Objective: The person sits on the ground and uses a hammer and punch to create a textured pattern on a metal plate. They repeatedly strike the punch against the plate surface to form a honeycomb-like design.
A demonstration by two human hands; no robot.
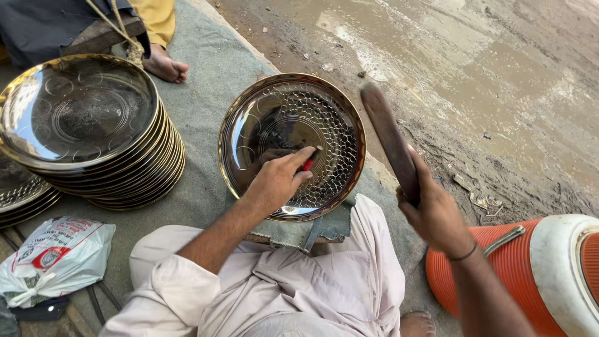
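A round shiny metal tray (249,125) with a gold rim lies in front of me, its right half covered in a stamped circle pattern. My left hand (277,178) rests on the tray and pinches a small punch tool (310,161) with a red grip, tip down on the metal. My right hand (433,215) is raised to the right of the tray, gripping a dark wooden mallet (390,140) that points up and away, above the tray's right rim.
A tall stack of similar trays (93,125) stands at the left, a lower stack (22,196) beside it. Another person's bare foot (165,65) rests at the top. A white plastic bag (53,256) lies lower left, an orange cooler (530,274) lower right. Wet muddy ground (486,81) borders the grey mat (206,75).
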